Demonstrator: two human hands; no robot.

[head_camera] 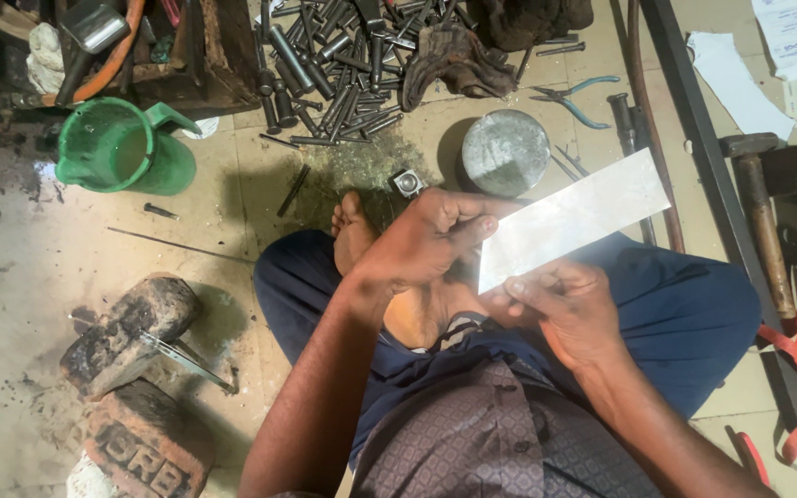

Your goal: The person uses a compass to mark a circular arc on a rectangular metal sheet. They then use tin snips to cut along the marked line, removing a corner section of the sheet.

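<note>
metal strip (576,218) – 1; green jug (122,146) – 1; bricks (126,334) – 2; pliers (572,100) – 1; hammer (760,207) – 1

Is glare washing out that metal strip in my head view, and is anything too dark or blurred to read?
Head view: the metal strip, held at its near end by the left hand and right hand, reflects bright light and looks nearly white, its surface detail lost; the top left corner around the wooden box sits in deep shadow; the green jug and round metal tin read sharp.
</note>
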